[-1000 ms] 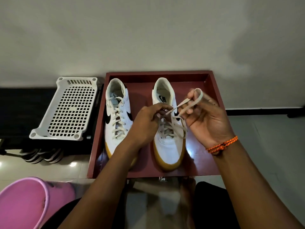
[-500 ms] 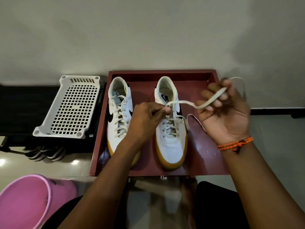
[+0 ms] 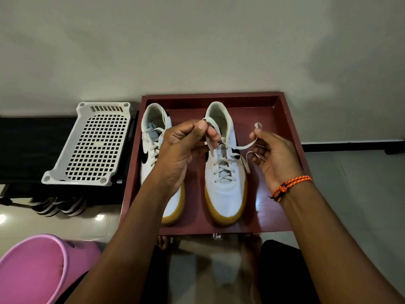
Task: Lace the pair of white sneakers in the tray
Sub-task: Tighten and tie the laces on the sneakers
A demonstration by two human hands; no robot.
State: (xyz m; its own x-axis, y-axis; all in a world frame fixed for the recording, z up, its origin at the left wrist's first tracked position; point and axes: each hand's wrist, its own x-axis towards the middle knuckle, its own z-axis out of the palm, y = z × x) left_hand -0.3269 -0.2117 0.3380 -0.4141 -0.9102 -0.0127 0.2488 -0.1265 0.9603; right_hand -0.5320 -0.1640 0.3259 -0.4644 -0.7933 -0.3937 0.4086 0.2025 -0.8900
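Observation:
Two white sneakers with gum soles stand side by side in a dark red tray (image 3: 285, 119), toes toward me. The left sneaker (image 3: 153, 137) is partly behind my left forearm. The right sneaker (image 3: 225, 187) has its lace crossed up the eyelets. My left hand (image 3: 182, 150) pinches one end of the cream lace (image 3: 210, 141) above the shoe's tongue. My right hand (image 3: 276, 156), with an orange bracelet at the wrist, pinches the other lace end, which runs taut from the top eyelets out to the right; a loop hangs below the fingers.
A white perforated plastic rack (image 3: 92, 145) lies on a black bench left of the tray. A pink plastic tub (image 3: 37, 268) sits at the lower left. The tray stands on a tiled floor against a plain wall. My bare feet (image 3: 252, 242) show below the tray.
My left hand rose from the eyelets, lifting its lace end above the tongue. My right hand moved lower and closer to the shoe, slackening the lace it had pulled far right.

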